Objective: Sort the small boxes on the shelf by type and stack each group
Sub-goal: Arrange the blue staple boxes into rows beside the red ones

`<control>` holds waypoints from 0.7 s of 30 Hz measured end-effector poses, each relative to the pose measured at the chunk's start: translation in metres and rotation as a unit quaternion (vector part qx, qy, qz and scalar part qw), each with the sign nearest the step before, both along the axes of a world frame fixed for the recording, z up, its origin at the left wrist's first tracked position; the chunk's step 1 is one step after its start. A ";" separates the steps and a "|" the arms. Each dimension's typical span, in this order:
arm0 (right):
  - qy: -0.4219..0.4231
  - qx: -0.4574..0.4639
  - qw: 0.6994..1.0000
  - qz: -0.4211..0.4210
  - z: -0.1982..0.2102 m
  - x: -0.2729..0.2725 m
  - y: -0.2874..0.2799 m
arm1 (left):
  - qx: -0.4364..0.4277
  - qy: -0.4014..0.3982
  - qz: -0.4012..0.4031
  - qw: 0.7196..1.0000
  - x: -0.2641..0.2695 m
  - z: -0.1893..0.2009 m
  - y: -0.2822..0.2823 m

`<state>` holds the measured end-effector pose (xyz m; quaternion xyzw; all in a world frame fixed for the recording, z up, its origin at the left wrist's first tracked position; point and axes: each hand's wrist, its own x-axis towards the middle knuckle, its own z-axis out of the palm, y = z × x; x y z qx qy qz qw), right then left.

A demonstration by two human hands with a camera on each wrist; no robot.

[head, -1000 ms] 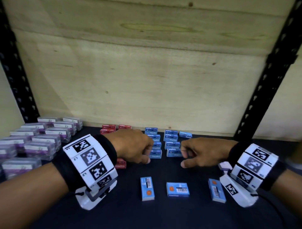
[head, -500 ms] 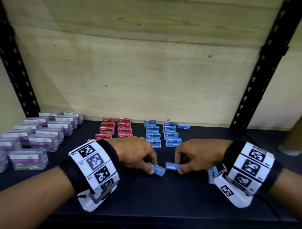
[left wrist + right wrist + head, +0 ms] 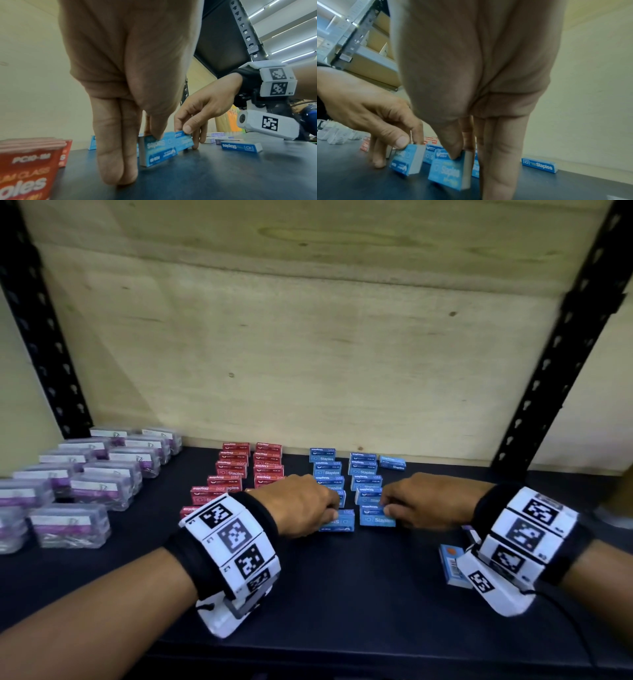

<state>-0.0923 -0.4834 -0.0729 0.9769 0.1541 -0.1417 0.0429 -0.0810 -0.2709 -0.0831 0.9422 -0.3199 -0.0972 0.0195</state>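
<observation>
Two rows of blue staples boxes (image 3: 329, 472) stand on edge on the black shelf (image 3: 342, 583), with red staples boxes (image 3: 233, 470) to their left. My left hand (image 3: 334, 513) pinches a blue box (image 3: 342, 522) standing at the near end of the left blue row. My right hand (image 3: 387, 508) pinches another blue box (image 3: 376, 517) at the near end of the right row. In the left wrist view my thumb sits on the box (image 3: 157, 151). In the right wrist view the thumb presses its box (image 3: 447, 171), which is tilted on its lower edge.
Clear boxes with purple labels (image 3: 85, 481) fill the shelf's left side. One blue box (image 3: 450, 559) lies flat beside my right wrist, another blue box (image 3: 392, 462) lies at the back right. The plywood back wall (image 3: 308, 354) and black uprights (image 3: 548, 371) bound the shelf.
Both hands picked up blue boxes from the front of the shelf and carried them back to the near ends of the two blue rows, turned onto their edges.
</observation>
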 end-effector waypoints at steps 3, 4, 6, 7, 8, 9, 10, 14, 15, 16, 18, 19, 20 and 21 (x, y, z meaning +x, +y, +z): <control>0.001 0.011 1.000 -0.009 -0.002 0.004 -0.001 | 0.016 -0.011 0.010 1.000 -0.001 0.000 -0.006; 0.004 0.012 1.000 -0.012 -0.002 0.005 -0.001 | 0.026 -0.019 0.010 0.999 -0.001 0.000 -0.007; 0.008 0.014 1.000 -0.016 -0.003 0.006 -0.001 | 0.042 -0.031 0.007 0.999 -0.001 0.000 -0.009; 0.012 0.017 1.000 -0.019 -0.003 0.006 -0.001 | 0.048 -0.034 0.007 0.998 -0.001 -0.001 -0.010; 0.015 0.018 1.000 -0.020 -0.003 0.006 -0.001 | 0.057 -0.037 0.008 0.998 -0.002 -0.001 -0.010; 0.017 0.016 1.000 -0.021 -0.003 0.007 -0.001 | 0.067 -0.038 0.009 0.997 -0.002 -0.001 -0.010; 0.019 0.014 0.999 -0.021 -0.003 0.007 -0.001 | 0.075 -0.037 0.010 0.996 -0.002 -0.001 -0.009; 0.028 0.020 0.999 -0.033 -0.003 0.007 0.000 | 0.059 -0.022 0.016 0.998 0.001 0.001 -0.005; 0.029 0.025 0.999 -0.036 -0.003 0.007 -0.001 | 0.044 -0.014 0.021 0.999 0.001 0.003 -0.003; 0.030 0.033 0.998 -0.040 -0.003 0.007 -0.001 | 0.025 -0.006 0.025 0.999 0.002 0.005 0.000; 0.030 0.045 0.998 -0.045 -0.004 0.007 -0.002 | -0.011 0.010 0.024 1.000 0.003 0.012 0.004; 0.029 0.047 0.997 -0.045 -0.005 0.007 -0.002 | -0.022 0.015 0.019 0.999 0.004 0.015 0.006; 0.029 0.048 0.997 -0.045 -0.004 0.007 -0.002 | -0.027 0.014 0.013 0.999 0.006 0.019 0.008; 0.029 0.046 0.997 -0.045 -0.005 0.007 -0.003 | -0.028 0.010 0.007 1.000 0.008 0.021 0.009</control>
